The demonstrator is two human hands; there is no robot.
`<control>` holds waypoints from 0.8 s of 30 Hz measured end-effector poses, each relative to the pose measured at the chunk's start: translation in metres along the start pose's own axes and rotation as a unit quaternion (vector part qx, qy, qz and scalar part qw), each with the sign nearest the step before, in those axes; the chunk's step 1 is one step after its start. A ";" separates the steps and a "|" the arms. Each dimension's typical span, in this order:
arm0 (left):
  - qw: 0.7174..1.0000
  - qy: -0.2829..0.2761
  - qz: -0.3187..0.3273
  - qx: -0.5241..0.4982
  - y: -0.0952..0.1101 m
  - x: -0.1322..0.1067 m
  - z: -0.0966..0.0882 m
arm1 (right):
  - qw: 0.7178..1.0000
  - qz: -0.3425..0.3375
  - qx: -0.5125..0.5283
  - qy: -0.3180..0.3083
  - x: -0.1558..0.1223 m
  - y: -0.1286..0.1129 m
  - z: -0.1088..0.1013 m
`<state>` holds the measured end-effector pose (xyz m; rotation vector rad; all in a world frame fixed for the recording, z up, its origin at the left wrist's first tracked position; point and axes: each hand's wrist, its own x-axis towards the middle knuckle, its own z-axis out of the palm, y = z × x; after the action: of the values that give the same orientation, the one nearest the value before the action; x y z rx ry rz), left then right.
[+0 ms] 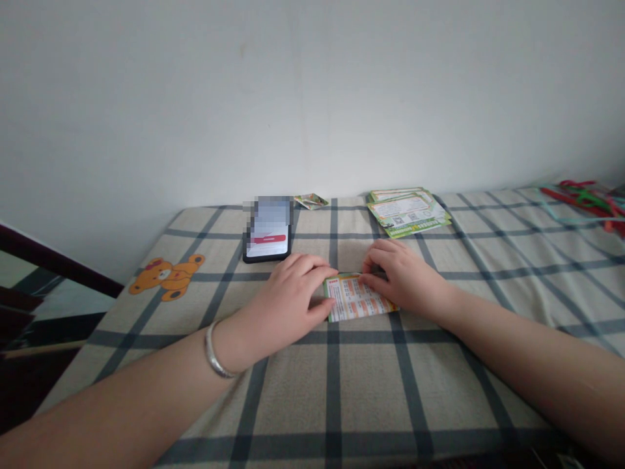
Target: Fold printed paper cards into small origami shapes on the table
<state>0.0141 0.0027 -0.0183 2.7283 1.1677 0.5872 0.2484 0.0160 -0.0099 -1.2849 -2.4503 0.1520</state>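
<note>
A small printed leaflet [352,303] with orange and white text blocks and a green edge lies on the checked cloth between my hands. My left hand [297,293], with a silver bangle at the wrist, holds its left side, thumb on the near part and fingers at the far corner. At the far right edge, my right hand [393,277] has its thumb and curled fingers closed on the paper. Part of the leaflet's right side is hidden under that hand. Beyond it sits a stack of similar green-edged leaflets [409,212].
A phone [268,244] with a lit screen lies beyond my left hand, and a small folded printed paper [311,200] is by the wall. An orange bear figure [168,277] shows on the cloth at left. Coloured strips [586,202] lie in a heap at far right.
</note>
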 end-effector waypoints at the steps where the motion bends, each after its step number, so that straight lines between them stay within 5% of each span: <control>1: 1.000 0.003 -0.001 -0.007 0.000 0.000 0.000 | 1.000 -0.006 -0.003 0.004 0.000 -0.001 0.000; 24: 0.973 0.063 -0.101 -0.199 0.002 0.008 -0.006 | 0.984 0.000 0.155 0.093 -0.004 -0.003 0.000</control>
<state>0.0183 0.0062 -0.0101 2.2357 1.1860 0.8682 0.2483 0.0108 -0.0099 -1.1091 -2.1667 0.3784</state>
